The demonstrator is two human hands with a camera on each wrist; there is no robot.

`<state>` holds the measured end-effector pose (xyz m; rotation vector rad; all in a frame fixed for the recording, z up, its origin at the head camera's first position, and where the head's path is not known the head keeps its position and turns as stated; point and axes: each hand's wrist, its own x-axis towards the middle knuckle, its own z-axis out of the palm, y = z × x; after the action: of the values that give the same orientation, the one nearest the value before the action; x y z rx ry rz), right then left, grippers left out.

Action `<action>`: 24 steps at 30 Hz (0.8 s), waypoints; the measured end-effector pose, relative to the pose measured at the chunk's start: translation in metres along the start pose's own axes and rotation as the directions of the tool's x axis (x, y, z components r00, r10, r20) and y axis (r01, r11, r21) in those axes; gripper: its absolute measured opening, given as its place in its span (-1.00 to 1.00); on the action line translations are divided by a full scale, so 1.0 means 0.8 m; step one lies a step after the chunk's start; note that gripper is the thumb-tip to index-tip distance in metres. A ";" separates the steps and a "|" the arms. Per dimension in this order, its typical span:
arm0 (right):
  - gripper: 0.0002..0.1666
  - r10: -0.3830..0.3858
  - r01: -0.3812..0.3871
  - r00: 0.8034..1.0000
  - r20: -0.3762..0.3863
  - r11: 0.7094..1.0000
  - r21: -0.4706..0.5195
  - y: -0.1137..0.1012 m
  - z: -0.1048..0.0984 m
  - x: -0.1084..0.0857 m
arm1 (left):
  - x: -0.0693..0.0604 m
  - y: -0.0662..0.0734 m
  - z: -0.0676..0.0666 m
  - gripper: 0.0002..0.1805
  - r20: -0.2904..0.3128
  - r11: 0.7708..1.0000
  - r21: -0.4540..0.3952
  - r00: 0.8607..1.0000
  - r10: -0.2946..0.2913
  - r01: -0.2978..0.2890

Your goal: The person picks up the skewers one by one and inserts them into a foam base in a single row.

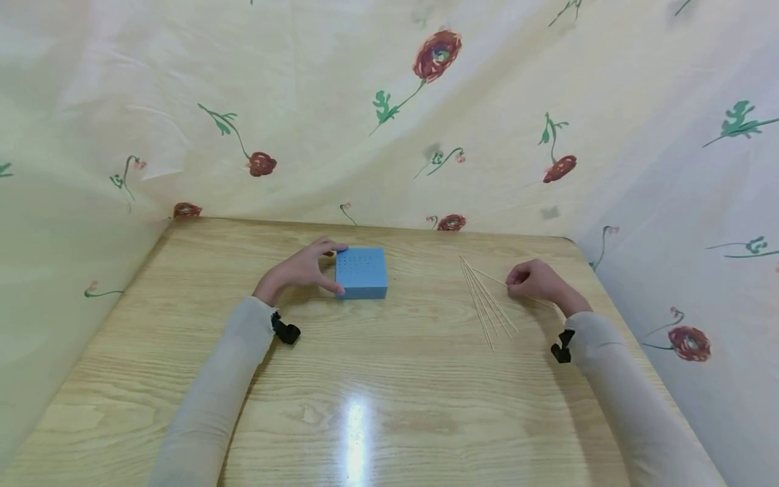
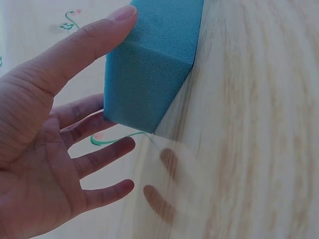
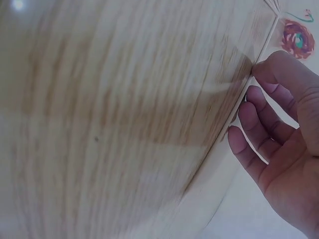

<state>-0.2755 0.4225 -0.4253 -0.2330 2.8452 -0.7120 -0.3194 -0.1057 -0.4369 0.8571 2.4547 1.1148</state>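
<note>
A blue block [image 1: 362,273] is gripped on the tabletop [image 1: 304,406] by the left hand [image 1: 301,266]; its holes [image 1: 356,262] are shown in the head view alone, two fingers [image 2: 107,155] clear of it in the left wrist view. A thin stick [image 1: 489,276] is pinched by the right hand [image 1: 539,281], beside other sticks [image 1: 479,306].

Pale long sleeves [image 1: 209,399], black gadgets [image 1: 286,330] (one per wrist).
</note>
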 end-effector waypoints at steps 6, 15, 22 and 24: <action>-0.93 0.000 0.000 1.000 -0.004 1.000 -0.014 -0.001 -0.001 0.001 | 0.001 -0.003 0.000 0.08 0.000 1.000 -0.002 1.000 0.012 -0.012; -0.94 -0.010 0.010 1.000 -0.020 1.000 -0.008 0.005 0.004 0.005 | 0.001 -0.003 0.000 0.08 0.000 1.000 -0.004 1.000 0.010 -0.010; -0.96 -0.028 0.026 0.997 -0.066 0.999 -0.026 0.007 0.008 0.004 | 0.003 -0.006 0.001 0.08 0.004 1.000 -0.009 1.000 -0.001 0.001; -0.96 -0.039 0.036 0.996 -0.076 0.999 -0.036 0.006 0.007 0.003 | 0.003 -0.005 0.001 0.07 0.003 1.000 -0.011 1.000 0.003 -0.003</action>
<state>-0.2773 0.4238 -0.4330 -0.2709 2.9349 -0.6939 -0.3226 -0.1062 -0.4404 0.8583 2.4432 1.1266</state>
